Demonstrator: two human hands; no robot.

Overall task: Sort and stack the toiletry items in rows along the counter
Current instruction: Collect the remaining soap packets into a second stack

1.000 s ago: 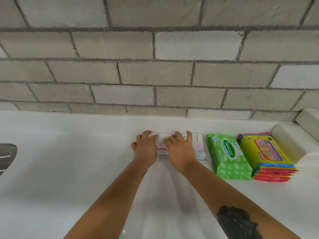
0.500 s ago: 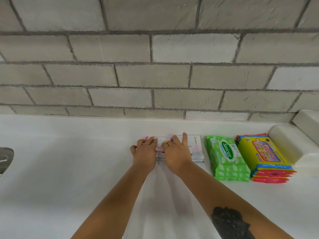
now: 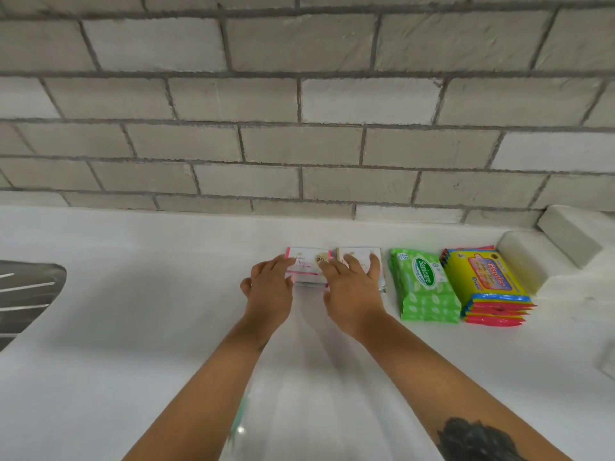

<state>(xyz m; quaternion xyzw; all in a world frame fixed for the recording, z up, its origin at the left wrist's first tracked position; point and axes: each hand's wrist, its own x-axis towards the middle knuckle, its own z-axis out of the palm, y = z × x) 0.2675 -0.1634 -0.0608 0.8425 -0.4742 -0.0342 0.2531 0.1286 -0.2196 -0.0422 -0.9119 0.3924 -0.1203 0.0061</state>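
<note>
The pink-edged packets (image 3: 307,265) now sit apart, left of the green wipes pack (image 3: 422,287), as left hand (image 3: 270,291) and right hand (image 3: 353,294) press flat-fingered, gripping nothing, squaring two piles.

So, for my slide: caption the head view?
Both hands press white packs beside green wipes.

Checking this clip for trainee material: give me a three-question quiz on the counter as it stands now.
1. True or false: the green Sanicare wipes pack lies left of the yellow wipes stack.
2. Which hand rests on the pink-edged white packet: A left hand, B right hand, C neither?
3. How many colourful stacks lie right of the hands?

Key: 1 true; 2 A; 3 two.
</note>
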